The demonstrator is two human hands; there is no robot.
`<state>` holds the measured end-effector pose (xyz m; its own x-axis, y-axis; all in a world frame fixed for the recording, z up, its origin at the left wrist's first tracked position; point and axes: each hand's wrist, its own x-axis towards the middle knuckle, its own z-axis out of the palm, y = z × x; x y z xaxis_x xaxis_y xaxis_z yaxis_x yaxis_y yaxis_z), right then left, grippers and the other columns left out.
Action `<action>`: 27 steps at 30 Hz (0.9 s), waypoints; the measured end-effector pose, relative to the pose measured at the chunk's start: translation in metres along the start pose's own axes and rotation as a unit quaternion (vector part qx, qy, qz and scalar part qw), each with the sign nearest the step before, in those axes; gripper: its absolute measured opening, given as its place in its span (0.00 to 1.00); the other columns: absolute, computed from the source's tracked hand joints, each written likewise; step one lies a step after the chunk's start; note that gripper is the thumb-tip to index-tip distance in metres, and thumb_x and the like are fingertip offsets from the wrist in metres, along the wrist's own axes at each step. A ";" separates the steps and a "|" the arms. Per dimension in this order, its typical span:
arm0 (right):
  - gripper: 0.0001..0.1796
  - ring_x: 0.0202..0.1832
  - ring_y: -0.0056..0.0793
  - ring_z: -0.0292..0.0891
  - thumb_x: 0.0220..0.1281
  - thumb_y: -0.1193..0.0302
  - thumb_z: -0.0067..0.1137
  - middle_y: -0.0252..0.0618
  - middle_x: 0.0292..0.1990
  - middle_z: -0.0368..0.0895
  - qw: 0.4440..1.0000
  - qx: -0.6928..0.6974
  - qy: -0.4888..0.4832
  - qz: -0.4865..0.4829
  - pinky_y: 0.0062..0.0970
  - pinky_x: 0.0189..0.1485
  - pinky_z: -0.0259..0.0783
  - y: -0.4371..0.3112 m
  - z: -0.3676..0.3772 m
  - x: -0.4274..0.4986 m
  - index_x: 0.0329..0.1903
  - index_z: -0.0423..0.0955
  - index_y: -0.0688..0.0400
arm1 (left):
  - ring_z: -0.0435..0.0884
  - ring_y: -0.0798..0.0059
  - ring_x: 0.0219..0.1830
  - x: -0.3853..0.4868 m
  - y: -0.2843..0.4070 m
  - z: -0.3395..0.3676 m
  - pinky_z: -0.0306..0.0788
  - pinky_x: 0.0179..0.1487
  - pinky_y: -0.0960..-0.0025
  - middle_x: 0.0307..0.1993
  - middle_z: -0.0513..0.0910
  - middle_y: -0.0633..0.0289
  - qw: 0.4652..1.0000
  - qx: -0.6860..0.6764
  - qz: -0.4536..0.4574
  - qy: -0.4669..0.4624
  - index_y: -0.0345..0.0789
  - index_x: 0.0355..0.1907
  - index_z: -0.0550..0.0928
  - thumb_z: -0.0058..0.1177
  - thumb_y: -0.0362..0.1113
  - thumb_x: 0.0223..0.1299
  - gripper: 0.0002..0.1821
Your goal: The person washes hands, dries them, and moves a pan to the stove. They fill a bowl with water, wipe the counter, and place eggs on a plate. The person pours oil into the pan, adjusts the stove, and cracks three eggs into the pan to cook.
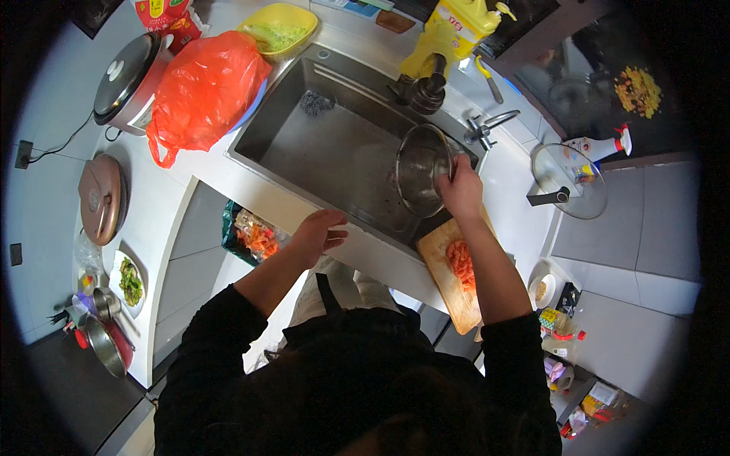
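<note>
My right hand grips the rim of a clear glass bowl, tilted on its side over the right part of the sink. The bowl looks wet, with a few dark specks near its edge; whether it touches the sink floor I cannot tell. My left hand holds nothing and hovers by the sink's front edge, fingers apart. Below my right forearm, a wooden cutting board bears chopped orange-red pieces, partly hidden by the arm.
Left of the sink sit a red plastic bag, a yellow basin of shredded greens and a rice cooker. A black faucet and small chrome tap stand behind it. A glass lid is at right; a waste bin lies below.
</note>
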<state>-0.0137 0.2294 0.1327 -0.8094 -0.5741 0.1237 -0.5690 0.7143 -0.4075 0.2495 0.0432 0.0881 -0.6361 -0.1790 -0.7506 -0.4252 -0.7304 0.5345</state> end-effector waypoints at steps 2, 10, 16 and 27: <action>0.15 0.35 0.55 0.80 0.54 0.71 0.59 0.53 0.31 0.82 0.997 -0.062 -0.035 -0.009 0.50 0.37 0.75 -0.010 0.005 0.014 0.43 0.67 0.58 | 0.79 0.66 0.48 0.001 0.008 -0.007 0.75 0.52 0.66 0.53 0.78 0.58 1.000 -0.014 0.011 0.016 0.33 0.59 0.74 0.51 0.43 0.70 0.20; 0.10 0.29 0.43 0.82 0.56 0.72 0.57 0.42 0.32 0.83 0.948 -0.227 -0.028 -0.219 0.40 0.29 0.77 -0.016 0.014 0.030 0.41 0.68 0.53 | 0.79 0.72 0.42 0.002 0.026 -0.019 0.75 0.49 0.69 0.45 0.80 0.61 0.995 -0.033 0.031 0.089 0.34 0.55 0.76 0.50 0.39 0.70 0.16; 0.10 0.28 0.42 0.81 0.55 0.73 0.58 0.38 0.35 0.83 0.967 -0.189 0.006 -0.173 0.37 0.29 0.76 0.017 0.014 0.032 0.40 0.72 0.52 | 0.79 0.72 0.42 0.036 0.022 -0.016 0.74 0.48 0.68 0.45 0.80 0.63 0.993 0.029 0.087 0.072 0.35 0.55 0.76 0.55 0.42 0.66 0.19; 0.19 0.37 0.38 0.79 0.60 0.57 0.66 0.45 0.36 0.81 0.945 0.229 -0.170 0.158 0.34 0.40 0.74 0.030 0.079 0.039 0.37 0.72 0.60 | 0.82 0.60 0.50 0.112 0.023 0.029 0.81 0.52 0.59 0.55 0.76 0.47 0.983 -0.122 -0.137 -0.013 0.33 0.63 0.67 0.52 0.42 0.69 0.25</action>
<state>-0.0507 0.1967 0.0543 -0.7899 -0.5129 -0.3360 -0.1214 0.6680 -0.7342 0.1502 0.0255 0.0274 -0.5374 0.0617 -0.8411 -0.4179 -0.8858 0.2020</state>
